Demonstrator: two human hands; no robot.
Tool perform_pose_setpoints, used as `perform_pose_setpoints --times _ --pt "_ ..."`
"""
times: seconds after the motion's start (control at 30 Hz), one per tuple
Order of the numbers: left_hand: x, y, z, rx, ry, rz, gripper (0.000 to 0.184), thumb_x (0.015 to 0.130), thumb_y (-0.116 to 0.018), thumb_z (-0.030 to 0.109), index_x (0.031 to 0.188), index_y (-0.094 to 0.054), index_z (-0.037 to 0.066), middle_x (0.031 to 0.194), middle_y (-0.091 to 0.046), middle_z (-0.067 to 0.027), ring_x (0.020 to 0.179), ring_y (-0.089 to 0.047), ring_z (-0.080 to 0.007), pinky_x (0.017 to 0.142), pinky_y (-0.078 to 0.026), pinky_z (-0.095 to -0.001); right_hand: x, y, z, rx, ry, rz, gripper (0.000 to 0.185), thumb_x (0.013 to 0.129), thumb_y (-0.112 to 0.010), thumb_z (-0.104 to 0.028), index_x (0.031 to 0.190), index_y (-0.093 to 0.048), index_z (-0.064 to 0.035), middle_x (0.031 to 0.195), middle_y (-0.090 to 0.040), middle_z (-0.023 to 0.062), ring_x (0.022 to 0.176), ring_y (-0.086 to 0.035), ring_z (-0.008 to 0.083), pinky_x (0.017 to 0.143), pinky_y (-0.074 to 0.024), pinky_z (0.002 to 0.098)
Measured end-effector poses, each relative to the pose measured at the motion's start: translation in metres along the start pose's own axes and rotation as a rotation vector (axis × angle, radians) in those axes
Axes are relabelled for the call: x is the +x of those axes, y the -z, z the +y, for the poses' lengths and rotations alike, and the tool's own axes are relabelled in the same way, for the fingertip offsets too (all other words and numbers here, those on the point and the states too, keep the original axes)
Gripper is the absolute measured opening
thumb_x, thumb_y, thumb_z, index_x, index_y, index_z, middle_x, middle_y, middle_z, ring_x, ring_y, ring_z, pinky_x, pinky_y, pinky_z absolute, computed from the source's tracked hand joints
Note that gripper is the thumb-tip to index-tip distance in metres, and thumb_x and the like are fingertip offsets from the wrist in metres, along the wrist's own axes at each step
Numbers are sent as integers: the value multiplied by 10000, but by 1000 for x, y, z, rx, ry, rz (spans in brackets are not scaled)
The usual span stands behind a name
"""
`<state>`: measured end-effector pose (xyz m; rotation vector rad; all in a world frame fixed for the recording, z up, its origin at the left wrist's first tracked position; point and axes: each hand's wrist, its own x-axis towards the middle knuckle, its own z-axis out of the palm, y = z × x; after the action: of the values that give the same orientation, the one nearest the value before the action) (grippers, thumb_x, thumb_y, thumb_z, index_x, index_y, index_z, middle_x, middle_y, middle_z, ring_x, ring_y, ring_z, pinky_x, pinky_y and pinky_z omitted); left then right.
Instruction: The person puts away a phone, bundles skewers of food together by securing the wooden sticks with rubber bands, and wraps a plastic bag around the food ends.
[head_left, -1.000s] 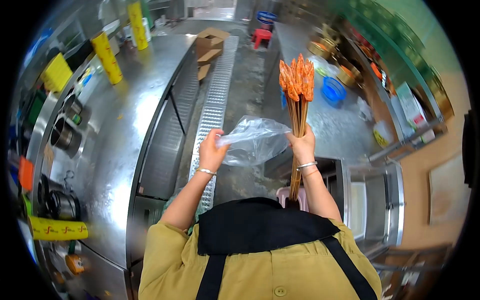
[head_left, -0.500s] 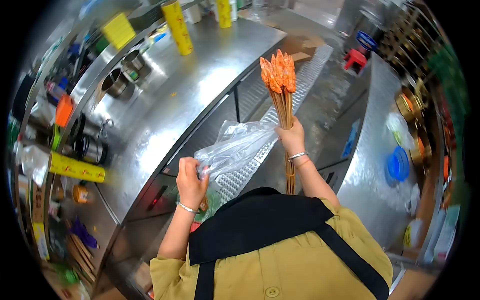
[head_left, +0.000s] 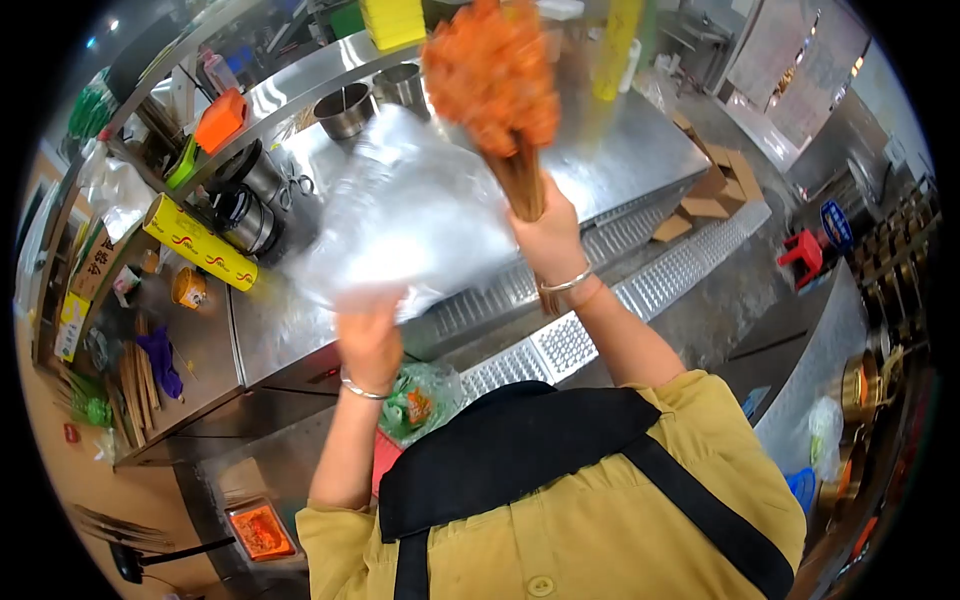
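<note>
In my right hand (head_left: 547, 235) is a bundle of meat skewers (head_left: 490, 80), its orange-red coated meat upward and the bare sticks in my closed fingers. The meat is smeared by motion. My left hand (head_left: 368, 345) is closed on the lower edge of a clear plastic bag (head_left: 420, 215). This bag spreads out between my two hands, blurred, over the steel counter. Its right side reaches my right hand, and I cannot tell whether those fingers grip it too.
The steel counter (head_left: 640, 150) carries metal pots (head_left: 345, 110), a yellow roll (head_left: 200, 240) and scissors (head_left: 292, 185). Below my left arm sits a green plastic bag (head_left: 415, 400). Cardboard boxes (head_left: 715, 190) and a red stool (head_left: 802, 255) stand on the floor at right.
Both hands and the skewers have risen, and my view has turned left toward the counter. The plastic bag has opened out wider and now lies in front of the counter's surface.
</note>
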<state>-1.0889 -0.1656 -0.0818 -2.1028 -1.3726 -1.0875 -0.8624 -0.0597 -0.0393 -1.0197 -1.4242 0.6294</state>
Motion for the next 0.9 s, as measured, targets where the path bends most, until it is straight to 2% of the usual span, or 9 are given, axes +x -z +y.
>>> perform_pose_setpoints --times 0.03,0.07,0.1,0.27,0.33,0.53,0.6,0.7,0.9 --pt "-45 -34 -23 44 117 -323 244 828 -436 31 983 -625 29 881 -638 -72 819 -578 -224 807 -431 -345 2 -4 16 -138 -25 -89 252 691 -623 -98 902 -504 -27 730 -585 189 699 -590 348 627 -465 362" --pt "-80 -58 -32 -549 740 -355 224 848 -439 48 981 -618 26 874 -627 -53 836 -559 -155 804 -415 -280 0 -8 36 -223 -142 -179 279 681 -627 -113 922 -524 -19 767 -608 189 752 -611 345 663 -472 372" --pt "-77 -57 -33 -799 1100 -309 214 843 -442 55 975 -606 20 852 -607 -33 821 -522 -90 771 -396 -234 1 -14 58 -225 -210 -228 306 665 -644 -129 926 -538 -9 786 -619 188 763 -618 335 690 -476 366" --pt "-28 -68 -59 -1008 1063 -186 251 835 -420 55 1008 -602 47 779 -537 22 657 -438 -64 615 -355 -181 27 -43 125 -204 -394 -289 350 648 -677 -142 942 -551 2 801 -633 167 755 -626 293 689 -483 352" --pt "4 -74 -66 -1246 1189 51 181 806 -455 22 930 -584 49 754 -496 37 665 -428 -47 623 -346 -163 52 -58 129 -192 -390 -278 368 646 -701 -146 942 -544 5 809 -635 159 747 -628 271 679 -490 339" --pt "37 -106 -90 -768 1065 203 92 781 -578 -3 811 -526 67 691 -482 54 608 -400 -17 537 -310 -161 107 -75 158 -94 -310 -351 390 642 -724 -165 936 -540 14 827 -637 163 760 -627 274 692 -488 339" --pt "45 -114 -97 -625 1013 213 38 827 -576 92 823 -540 79 641 -443 65 555 -361 -19 488 -283 -178 119 -72 163 -140 -327 -423 390 645 -725 -168 937 -542 14 835 -639 164 773 -627 278 700 -486 339" --pt "43 -135 -106 -1005 1313 174 138 875 -516 190 856 -599 82 585 -384 72 521 -321 -31 470 -248 -181 125 -73 177 -191 -375 -527 396 632 -750 -162 916 -545 24 826 -638 155 760 -622 262 685 -488 337" --pt "39 -153 -109 -930 1481 155 188 892 -496 236 890 -613 89 561 -338 86 488 -293 -21 430 -215 -185 136 -71 192 -145 -444 -537 375 633 -766 -128 885 -542 39 746 -594 113 640 -585 214 553 -474 315"
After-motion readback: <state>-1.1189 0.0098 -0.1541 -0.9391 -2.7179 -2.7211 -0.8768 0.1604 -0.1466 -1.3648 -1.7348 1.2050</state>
